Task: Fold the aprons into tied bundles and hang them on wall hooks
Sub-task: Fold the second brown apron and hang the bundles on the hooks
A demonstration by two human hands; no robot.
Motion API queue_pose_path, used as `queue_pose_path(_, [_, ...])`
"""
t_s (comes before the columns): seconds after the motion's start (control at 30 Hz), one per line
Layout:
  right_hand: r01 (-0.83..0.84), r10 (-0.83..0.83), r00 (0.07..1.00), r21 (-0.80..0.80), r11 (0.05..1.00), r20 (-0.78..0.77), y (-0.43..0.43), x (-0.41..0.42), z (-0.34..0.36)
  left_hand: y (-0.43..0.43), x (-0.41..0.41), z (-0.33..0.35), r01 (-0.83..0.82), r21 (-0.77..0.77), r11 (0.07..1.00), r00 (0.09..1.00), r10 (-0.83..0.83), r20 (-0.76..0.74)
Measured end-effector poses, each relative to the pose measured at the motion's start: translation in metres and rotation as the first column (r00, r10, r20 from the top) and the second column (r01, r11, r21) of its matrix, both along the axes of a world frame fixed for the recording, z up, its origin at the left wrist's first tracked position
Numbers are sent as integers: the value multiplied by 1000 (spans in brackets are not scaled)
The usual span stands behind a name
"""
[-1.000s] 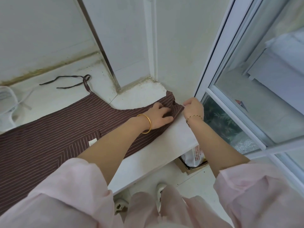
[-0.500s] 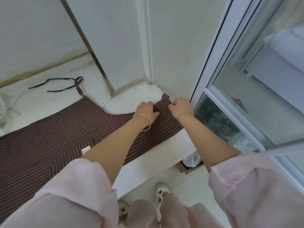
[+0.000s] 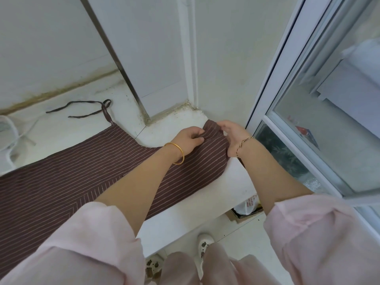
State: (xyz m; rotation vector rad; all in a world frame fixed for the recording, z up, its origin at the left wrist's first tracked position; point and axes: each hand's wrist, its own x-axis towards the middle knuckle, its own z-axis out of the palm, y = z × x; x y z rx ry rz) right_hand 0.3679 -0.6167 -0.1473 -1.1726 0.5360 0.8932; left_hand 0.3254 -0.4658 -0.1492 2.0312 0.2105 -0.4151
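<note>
1. Table (image 3: 232, 182): a white surface set into a wall corner, next to a window frame (image 3: 273, 83). It carries the whole apron that is in view.
2. Apron (image 3: 82, 171): brown cloth with thin pale stripes, lying flat on the table.
   - Its long axis runs from the lower left of the view to the upper right.
   - The narrow top end points at the corner beside the window frame. The wide end runs out of view at the left edge.
3. Tie strap (image 3: 82, 109): it leaves the far edge of the apron and lies loose on the table, pointing towards the wall. It is not yet tied.
4. Left hand (image 3: 189, 138) and right hand (image 3: 232, 134): both grip the narrow end of the apron, fingers curled into the cloth. They are close together, with a raised ridge of cloth between them.
5. Change:
   - A second ago the left hand lay on the cloth and the right hand was at the corner of the edge.
   - Both hands have since closed on the end, and it is now bunched and lifted off the table.
   - Judgement: smoothing is finished and the first fold or roll is starting, from the narrow end towards the wide end.
6. Wrists: a gold bangle (image 3: 176, 153) on the left and a thin chain bracelet (image 3: 244, 141) on the right.
</note>
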Motion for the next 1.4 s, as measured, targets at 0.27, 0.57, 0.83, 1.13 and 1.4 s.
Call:
queue_pose_path(0.27, [91,-93,996,194,977,-1,-10,3,-7,-5,-1,5,8,-90,996,999,-11,-34])
queue_pose_path(0.57, [358,-303,871,-77,931,387,-24,28,11,-25,1,-11,-21,92,996,1000,21,1])
queue_pose_path(0.83, [370,404,514,-620,691,757,12,-3,20,-17,0,-12,-345,-117,931,926,358,118])
queue_pose_path(1.13, [220,960,-19,-936,276,278,40,-48,-24,30,-18,1,-407,-365,837,911,345,-227])
queue_pose_path(1.4, [192,968,108,-960,205,228,42,-43,-39,26,-17,0,-544,-283,790,838,493,-234])
